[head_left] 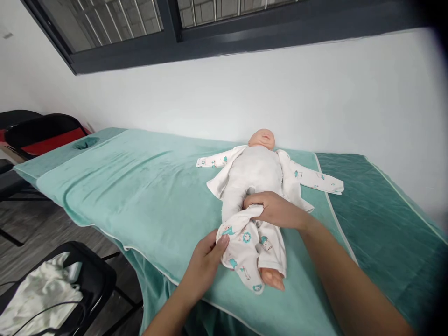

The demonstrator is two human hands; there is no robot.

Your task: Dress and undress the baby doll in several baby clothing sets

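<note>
A baby doll (257, 168) with a white cloth body lies on its back, head toward the wall. Its patterned white jacket (219, 184) hangs unfastened, sleeves spread to both sides. Patterned white pants (243, 252) are around the lower legs. My left hand (208, 256) pinches the pants' fabric at the outer side of the leg on the left. The waistband is gripped by my right hand (271, 210) between the doll's thighs. One bare foot (272, 278) shows out of the right pant leg; the left leg's end hangs flat with its foot hidden.
A bed with a light green cover (157, 186) runs along the white wall, under a dark-framed window (171, 28). Darker green cloth (385, 224) covers its right end. A black chair (98, 275) at lower left holds crumpled white cloth (45, 294) and a cable.
</note>
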